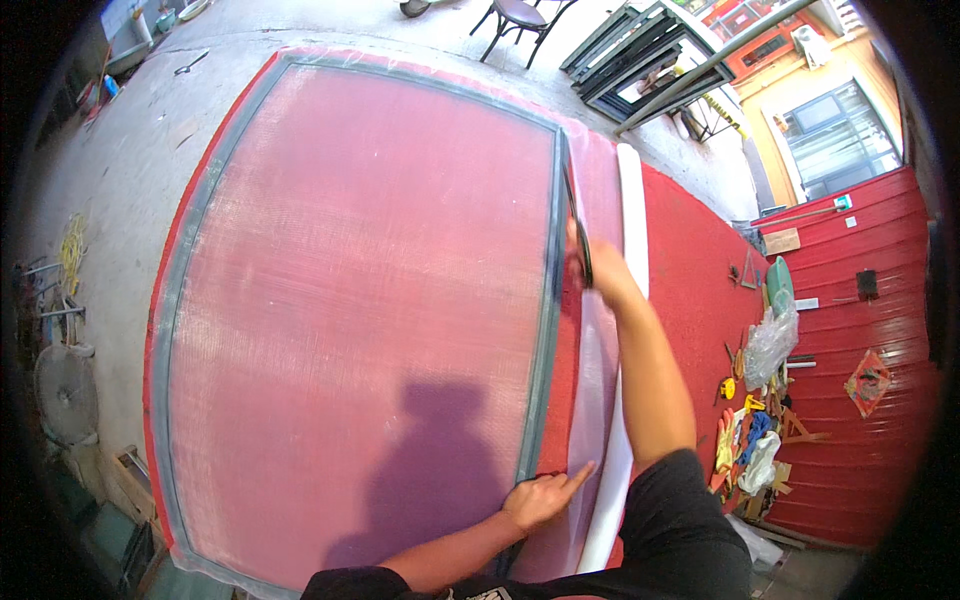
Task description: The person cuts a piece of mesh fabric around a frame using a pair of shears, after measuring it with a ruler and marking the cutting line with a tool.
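Note:
My right hand (608,272) is closed round the dark handles of a pair of scissors (587,265), whose blades point away from me along the frame's right edge. Beneath it, a cut has parted the translucent sheet (370,240) that covers a large grey rectangular frame (545,370); red cloth shows in the gap. Near the frame's close right corner rests my left hand (540,502), holding nothing. Its index finger stretches onto the loose strip of sheet (592,400) right of the cut. That strip runs to a long white roll (632,230).
Red cloth (680,290) covers the work surface. Gloves (725,440), a yellow tape measure (727,388) and a clear plastic bag (772,345) lie along its right side, by a red corrugated wall (840,300). Stacked dark frames (650,60) and a chair (522,15) stand beyond.

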### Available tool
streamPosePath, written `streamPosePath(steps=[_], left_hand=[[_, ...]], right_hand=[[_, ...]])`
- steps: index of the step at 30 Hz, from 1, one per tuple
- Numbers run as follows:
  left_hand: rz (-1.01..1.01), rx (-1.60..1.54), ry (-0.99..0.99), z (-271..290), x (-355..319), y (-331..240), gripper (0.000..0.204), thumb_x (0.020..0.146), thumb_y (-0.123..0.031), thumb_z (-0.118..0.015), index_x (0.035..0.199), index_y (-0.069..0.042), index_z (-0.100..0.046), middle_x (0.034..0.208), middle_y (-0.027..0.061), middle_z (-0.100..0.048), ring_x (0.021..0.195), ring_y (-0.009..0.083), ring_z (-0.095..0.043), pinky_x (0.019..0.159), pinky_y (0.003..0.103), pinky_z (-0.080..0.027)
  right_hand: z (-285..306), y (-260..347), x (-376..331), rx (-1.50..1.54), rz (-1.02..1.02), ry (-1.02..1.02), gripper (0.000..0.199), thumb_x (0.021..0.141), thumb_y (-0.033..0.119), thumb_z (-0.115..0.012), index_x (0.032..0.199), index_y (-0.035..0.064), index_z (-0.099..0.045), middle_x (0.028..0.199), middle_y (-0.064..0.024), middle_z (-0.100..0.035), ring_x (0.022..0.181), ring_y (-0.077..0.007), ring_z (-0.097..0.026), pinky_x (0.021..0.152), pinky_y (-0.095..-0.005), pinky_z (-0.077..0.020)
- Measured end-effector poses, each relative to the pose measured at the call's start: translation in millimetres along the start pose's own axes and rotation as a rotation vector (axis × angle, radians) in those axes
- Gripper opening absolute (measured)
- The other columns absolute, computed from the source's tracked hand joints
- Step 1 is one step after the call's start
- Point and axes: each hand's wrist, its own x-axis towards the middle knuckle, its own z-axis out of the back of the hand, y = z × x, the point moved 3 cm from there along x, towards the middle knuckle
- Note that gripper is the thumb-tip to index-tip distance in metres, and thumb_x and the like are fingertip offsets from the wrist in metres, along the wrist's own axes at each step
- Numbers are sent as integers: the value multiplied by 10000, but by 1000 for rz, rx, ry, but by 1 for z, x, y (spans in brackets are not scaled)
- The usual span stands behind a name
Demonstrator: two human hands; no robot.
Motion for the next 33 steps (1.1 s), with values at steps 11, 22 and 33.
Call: streamPosePath(steps=[11,22,33], left_hand=[[110,19,116,-1,-4,-11,719,910,-171,-656,1612,-175,-499,858,108,-720,754,293,-753,640,464,-624],[420,-86,274,40,-27,-60,838,968,-293,-632,1684,-30,-284,1084,264,-768,963,469,-742,900,581,-577],[474,-240,405,46,-213,-114,928,997,-499,-695,1682,-12,-301,1068,164,-781,967,358,-751,852,491,-581]], right_hand=[[0,-135,-416,521,-316,-162,453,1113,508,-592,931,94,-570,666,1,-500,559,-145,-502,527,-305,-422],[-58,-197,-673,197,-392,-123,450,1088,475,-652,937,51,-621,675,-7,-572,551,-117,-552,523,-307,-437],[-112,-266,-765,70,-236,-25,581,1024,583,-686,966,5,-678,796,-121,-677,746,-225,-652,722,-413,-525]])
